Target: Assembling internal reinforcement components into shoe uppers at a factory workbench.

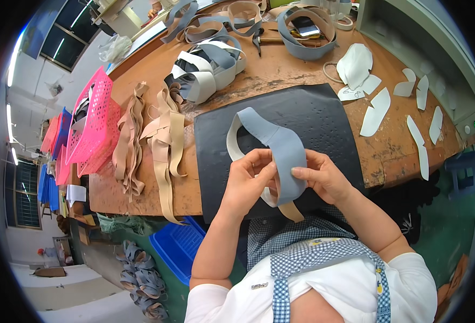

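Between my two hands I hold a blue-grey leather strip [287,148] with a pale inner side, curved round into a loop. My left hand [252,176] pinches its left edge, thumb and forefinger together. On the other side my right hand [323,175] grips the strip with the thumb on its outer face. A tan strip end [291,212] hangs below the loop, partly hidden behind it. Under the loop lies a black pitted mat [323,124] at the table's front edge.
Tan strips [167,140] lie left of the mat, with a pink basket [89,124] beyond. Bundled grey and white strips [208,67] sit behind. A grey ring of strip [306,48] surrounds a phone. White pattern pieces [376,112] are spread at right. A blue crate [181,250] stands below the table.
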A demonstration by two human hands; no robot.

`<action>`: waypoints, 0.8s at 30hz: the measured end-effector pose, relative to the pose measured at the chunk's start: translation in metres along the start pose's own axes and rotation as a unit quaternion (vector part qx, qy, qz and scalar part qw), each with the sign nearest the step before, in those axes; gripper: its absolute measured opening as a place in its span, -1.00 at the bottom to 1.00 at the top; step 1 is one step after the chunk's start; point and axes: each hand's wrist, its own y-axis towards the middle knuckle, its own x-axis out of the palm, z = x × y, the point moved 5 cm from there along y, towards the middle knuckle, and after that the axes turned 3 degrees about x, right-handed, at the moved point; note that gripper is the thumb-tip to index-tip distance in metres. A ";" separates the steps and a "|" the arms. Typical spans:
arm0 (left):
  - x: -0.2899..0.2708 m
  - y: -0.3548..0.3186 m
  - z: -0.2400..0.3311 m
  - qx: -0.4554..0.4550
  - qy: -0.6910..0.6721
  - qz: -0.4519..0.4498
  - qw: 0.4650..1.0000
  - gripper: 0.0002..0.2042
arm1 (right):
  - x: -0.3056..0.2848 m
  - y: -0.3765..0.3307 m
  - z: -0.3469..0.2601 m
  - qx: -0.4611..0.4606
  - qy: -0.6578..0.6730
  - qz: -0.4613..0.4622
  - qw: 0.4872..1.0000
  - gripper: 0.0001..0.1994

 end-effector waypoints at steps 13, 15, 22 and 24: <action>0.001 -0.001 -0.006 -0.086 -0.051 0.044 0.994 -0.75 | 0.000 -0.002 -0.002 0.004 0.001 -0.010 1.000 -0.59; 0.005 -0.006 -0.004 -0.092 -0.094 0.029 0.991 -0.70 | -0.005 0.000 -0.003 0.013 0.057 0.025 0.998 -0.62; 0.012 -0.028 0.001 0.103 0.152 0.087 0.979 -0.58 | 0.002 0.001 -0.004 -0.003 0.118 0.052 0.992 -0.63; 0.011 -0.026 -0.002 0.045 0.118 0.066 0.990 -0.64 | 0.010 0.002 -0.010 -0.004 0.133 0.004 0.991 -0.62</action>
